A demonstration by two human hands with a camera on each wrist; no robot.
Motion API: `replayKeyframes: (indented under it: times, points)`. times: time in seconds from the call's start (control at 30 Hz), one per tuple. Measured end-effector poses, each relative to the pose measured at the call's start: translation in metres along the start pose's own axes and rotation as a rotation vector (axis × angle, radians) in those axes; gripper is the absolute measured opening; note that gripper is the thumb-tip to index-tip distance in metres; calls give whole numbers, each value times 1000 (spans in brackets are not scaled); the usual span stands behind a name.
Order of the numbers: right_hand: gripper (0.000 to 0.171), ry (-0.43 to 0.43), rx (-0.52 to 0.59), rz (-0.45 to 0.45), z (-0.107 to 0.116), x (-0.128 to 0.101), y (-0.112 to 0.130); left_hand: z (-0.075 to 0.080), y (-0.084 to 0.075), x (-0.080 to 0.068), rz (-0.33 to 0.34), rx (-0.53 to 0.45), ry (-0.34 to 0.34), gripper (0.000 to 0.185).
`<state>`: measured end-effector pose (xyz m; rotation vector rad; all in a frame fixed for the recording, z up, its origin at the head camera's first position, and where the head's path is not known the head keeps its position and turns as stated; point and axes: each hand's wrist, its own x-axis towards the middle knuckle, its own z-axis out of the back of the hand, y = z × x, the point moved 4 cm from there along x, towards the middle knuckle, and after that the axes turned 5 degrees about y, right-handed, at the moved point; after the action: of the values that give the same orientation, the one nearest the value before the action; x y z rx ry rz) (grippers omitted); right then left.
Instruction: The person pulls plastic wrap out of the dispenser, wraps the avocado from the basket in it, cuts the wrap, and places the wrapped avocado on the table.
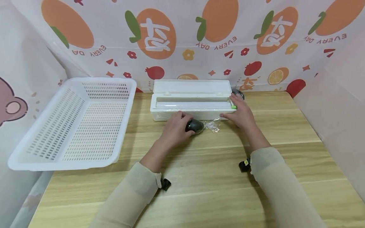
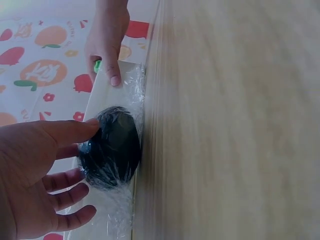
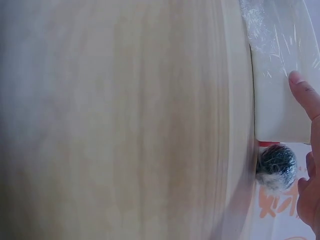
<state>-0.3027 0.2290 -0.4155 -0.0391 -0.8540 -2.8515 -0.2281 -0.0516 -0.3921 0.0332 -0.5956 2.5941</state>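
Note:
My left hand [image 1: 174,129] holds a dark, smooth oval object [image 1: 195,126] between thumb and forefinger, in front of a white cling film box [image 1: 168,115]. In the left wrist view, clear film covers this oval object [image 2: 116,150], and the other fingers are loosely bent beside it. Crumpled cling film [image 1: 212,125] trails from its right side. My right hand [image 1: 242,114] grips the box's right end, thumb on the front face and fingers over the top by a green slider [image 1: 233,107]. The lid [image 1: 192,86] stands raised, with a white roll [image 1: 191,105] inside.
Behind the box's right end lies a second film-wrapped dark object [image 3: 277,167]. A white perforated basket [image 1: 121,139] stands at the left of the wooden table [image 1: 205,190]. A fruit-printed curtain [image 1: 182,28] hangs along the back.

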Motion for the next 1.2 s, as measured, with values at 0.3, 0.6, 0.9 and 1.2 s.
replayKeyframes:
  times: [0.3,0.6,0.9,1.2]
  points:
    - [101,-26,37,-21,-1,-1,-2,5,-6,1,-1,28,-2,54]
    - [100,-39,65,-31,0,-1,-6,12,-23,16,-25,127,0,50]
    - [99,-38,67,-34,0,3,-7,23,-57,52,-105,143,50,45]
    - [94,-42,-35,71,3,2,-6,9,-86,99,-232,82,136,42]
